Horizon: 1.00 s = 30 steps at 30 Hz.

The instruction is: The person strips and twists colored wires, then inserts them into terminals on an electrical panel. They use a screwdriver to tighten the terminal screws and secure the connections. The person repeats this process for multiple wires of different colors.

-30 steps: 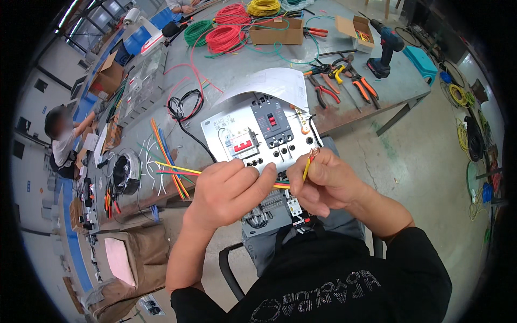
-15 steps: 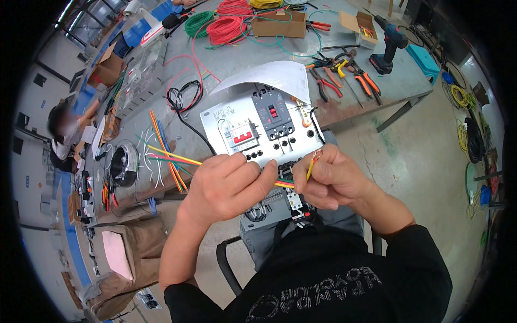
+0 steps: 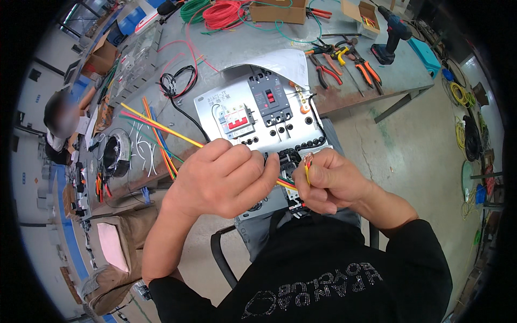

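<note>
Head view looks down on two bare hands working close together above a grey panel (image 3: 215, 105) of breakers. On the left hand (image 3: 226, 180) the fingers (image 3: 237, 159) are curled shut around a bundle of coloured wires (image 3: 161, 129), with the thumb pressed along the bundle toward the other hand. Yellow, red, green and orange strands fan out of the far side of that fist, up and away over the worktop (image 3: 242, 43). On the right hand (image 3: 331, 180) the fingers (image 3: 318, 175) are closed as well, pinching the short yellow wire end (image 3: 307, 171), which stands up just beside the thumb with a bare coppery tip. Between the two fists a brief stretch of the bundle shows, yellow and red; both hands touch it.

How many strands run through each fist cannot be told, since the knuckles cover them. A black part directly under the right fingers is mostly hidden, and its kind is unclear. Beyond the fingers, past the panel, lie orange-handled pliers (image 3: 369, 72), a curled white sheet (image 3: 280, 62) and red and green wire coils (image 3: 223, 12), the coils cut off by the rim. A blurred person (image 3: 62, 121) sits well off beyond the left fingers.
</note>
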Tool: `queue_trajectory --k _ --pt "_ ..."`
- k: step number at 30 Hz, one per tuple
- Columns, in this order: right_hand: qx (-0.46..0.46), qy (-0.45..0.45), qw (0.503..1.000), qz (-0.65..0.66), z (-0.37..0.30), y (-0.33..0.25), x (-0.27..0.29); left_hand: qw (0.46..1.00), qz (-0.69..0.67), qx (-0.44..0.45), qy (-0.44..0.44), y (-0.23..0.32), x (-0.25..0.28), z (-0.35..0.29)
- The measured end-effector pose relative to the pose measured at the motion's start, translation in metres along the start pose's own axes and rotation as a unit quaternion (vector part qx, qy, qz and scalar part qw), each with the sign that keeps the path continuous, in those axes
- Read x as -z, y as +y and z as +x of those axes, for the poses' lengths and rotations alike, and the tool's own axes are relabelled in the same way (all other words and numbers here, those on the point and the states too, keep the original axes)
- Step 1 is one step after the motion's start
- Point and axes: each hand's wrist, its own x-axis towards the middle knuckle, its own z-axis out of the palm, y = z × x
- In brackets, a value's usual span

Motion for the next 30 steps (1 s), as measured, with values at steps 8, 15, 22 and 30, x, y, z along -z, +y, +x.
queue_trajectory --k 8,15,22,30 --pt "-0.021 0.012 1.000 0.008 -0.002 0.008 -0.004 0.999 0.021 -0.018 0.023 -0.002 -0.002 0.003" --pt "-0.053 0.017 0.998 -0.014 -0.007 0.010 -0.007 0.998 0.026 -0.045 0.035 -0.004 -0.006 0.011" --pt "-0.090 0.068 0.993 -0.025 -0.006 0.010 -0.002 0.999 -0.006 -0.053 0.000 -0.006 -0.021 0.009" --pt "-0.102 0.049 0.993 0.029 0.002 0.011 0.011 0.993 -0.078 0.016 -0.085 -0.005 -0.024 0.000"
